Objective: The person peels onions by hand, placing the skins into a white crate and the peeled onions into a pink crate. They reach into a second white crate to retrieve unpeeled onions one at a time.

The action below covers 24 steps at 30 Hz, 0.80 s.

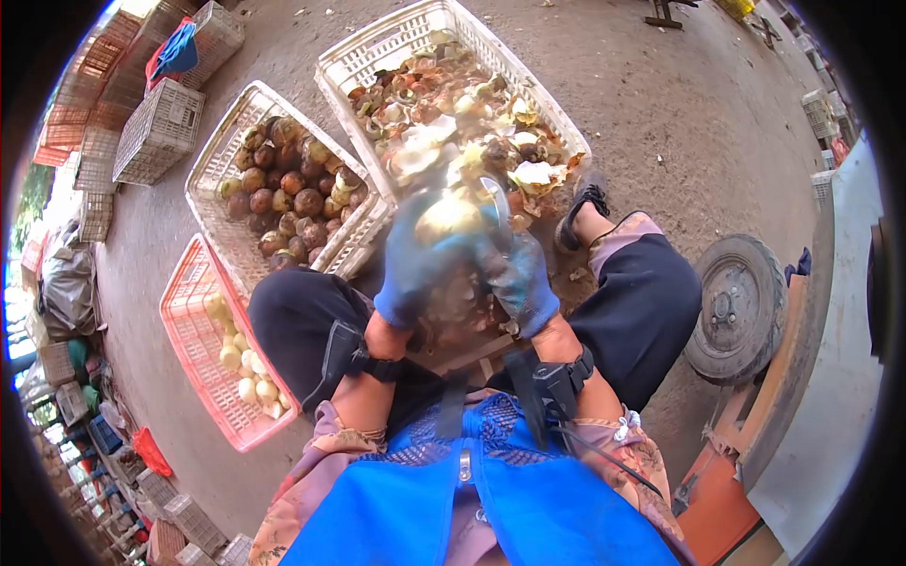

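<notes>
My left hand (pixel 413 259), in a blue work glove blurred by motion, is closed around a round pale peeled fruit or vegetable (pixel 449 217). My right hand (pixel 522 283), gloved in blue too, grips a knife (pixel 495 200) whose pale curved blade lies against the right side of the round piece. Its handle is hidden in the glove. Just beyond both hands, a white crate (pixel 557 123) holds peelings (pixel 425 118). To the left, another white crate (pixel 219 203) contains brown and greenish round unpeeled pieces (pixel 293 193).
A pink crate (pixel 200 363) with pale peeled pieces (pixel 255 377) stands by my left knee. On the right are a wheel (pixel 736 307) and a metal panel (pixel 830 358). Stacked crates (pixel 159 132) line the left side. My shoe (pixel 582 209) is beside the peelings crate.
</notes>
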### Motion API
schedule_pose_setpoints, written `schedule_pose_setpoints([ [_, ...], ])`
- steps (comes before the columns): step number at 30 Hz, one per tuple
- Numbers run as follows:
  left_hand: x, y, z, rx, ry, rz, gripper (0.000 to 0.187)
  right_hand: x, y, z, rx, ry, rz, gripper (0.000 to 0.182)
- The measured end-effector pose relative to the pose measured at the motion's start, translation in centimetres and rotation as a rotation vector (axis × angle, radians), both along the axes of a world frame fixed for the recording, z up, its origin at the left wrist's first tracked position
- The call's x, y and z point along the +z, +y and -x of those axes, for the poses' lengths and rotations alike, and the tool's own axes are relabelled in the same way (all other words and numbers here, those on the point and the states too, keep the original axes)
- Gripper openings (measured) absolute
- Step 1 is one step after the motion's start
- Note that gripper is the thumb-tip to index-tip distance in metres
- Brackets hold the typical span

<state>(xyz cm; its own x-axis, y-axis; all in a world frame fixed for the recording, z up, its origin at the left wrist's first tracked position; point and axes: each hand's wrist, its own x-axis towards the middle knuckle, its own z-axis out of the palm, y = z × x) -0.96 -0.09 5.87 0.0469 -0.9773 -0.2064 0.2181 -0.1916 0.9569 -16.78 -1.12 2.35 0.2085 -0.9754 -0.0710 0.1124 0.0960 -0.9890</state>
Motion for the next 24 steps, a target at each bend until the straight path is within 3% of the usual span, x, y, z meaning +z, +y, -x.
schedule_pose_setpoints([
  [2, -0.2, 0.2, -0.2, 0.011, 0.036, -0.055, 0.059, -1.4, -0.6, 0.7, 0.042, 0.113, 0.200, 0.041],
  [4, -1.4, 0.1, -0.3, 0.075, -0.343, 0.110, 0.066, -1.2, -0.7, 1.0, 0.019, 0.180, 0.250, 0.038],
  [6, -1.5, 0.0, 0.0, 0.086, -0.410, 0.179, 0.069, 0.6, -0.8, 1.4, -0.010, 0.252, 0.301, 0.036],
  [8, -1.6, 0.0, 0.3, 0.099, -0.478, 0.246, 0.073, 3.0, -0.3, 1.5, 0.069, 0.723, 0.394, 0.039],
  [9, -1.8, 0.1, 0.3, 0.131, -0.530, 0.287, 0.069, 3.0, -0.2, 1.4, 0.070, 0.722, 0.394, 0.039],
  [11, -2.1, 0.3, 0.6, 0.159, -0.582, 0.328, 0.066, 2.8, 0.1, 1.1, 0.196, 1.008, 0.417, 0.042],
  [12, -2.1, 0.5, 0.7, 0.183, -0.613, 0.333, 0.069, 2.7, 0.2, 1.0, 0.195, 1.008, 0.417, 0.042],
  [14, -2.1, 0.5, 1.0, 0.207, -0.643, 0.341, 0.071, 2.3, 0.2, 0.8, 0.189, 1.038, 0.480, 0.022],
  [16, -2.1, 0.2, 1.5, 0.268, -0.466, 0.382, 0.075, 2.7, -0.2, 1.5, 0.249, 1.001, 0.460, 0.021],
  [21, -2.6, 0.1, 1.5, 0.201, -0.561, 0.517, 0.093, 1.3, 0.0, 1.2, 0.256, 0.963, 0.314, 0.022],
  [23, -2.4, 0.0, 1.4, 0.184, -0.553, 0.526, 0.098, 0.8, -0.3, 0.8, 0.272, 0.831, 0.079, 0.036],
  [24, -2.0, 0.2, 1.5, 0.155, -0.529, 0.461, 0.101, 0.7, -0.3, 0.8, 0.274, 0.829, 0.080, 0.036],
])
